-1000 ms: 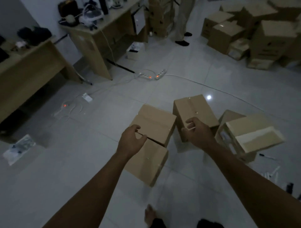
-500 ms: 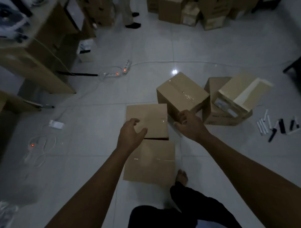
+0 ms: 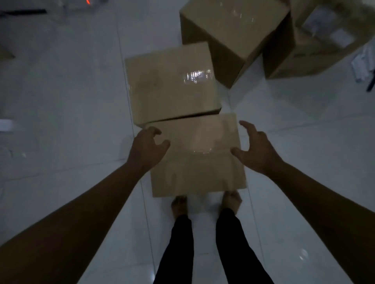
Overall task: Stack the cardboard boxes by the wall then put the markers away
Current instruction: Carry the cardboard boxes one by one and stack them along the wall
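Note:
Two brown cardboard boxes lie on the white tiled floor right in front of my bare feet: the near box [image 3: 197, 162] and, touching its far edge, a second box [image 3: 170, 85]. My left hand [image 3: 147, 147] hovers over the near box's left edge with fingers curled and apart. At that box's right edge my right hand [image 3: 254, 150] is spread wide. Neither hand holds anything. A taller taped box [image 3: 233, 26] stands behind, and a fourth box [image 3: 316, 40] with a white label sits at the upper right. Several markers [image 3: 365, 69] lie at the right edge, blurred.
A white flat object [image 3: 6, 124] lies on the floor at the far left. A red indicator light [image 3: 88, 2] glows at the top left. My legs in dark trousers [image 3: 203, 249] stand just behind the near box. The room is dim.
The view has tilted steeply down and closer to the boxes. Both hands have dropped from the farther boxes to either side of the near box. My feet now stand together behind it.

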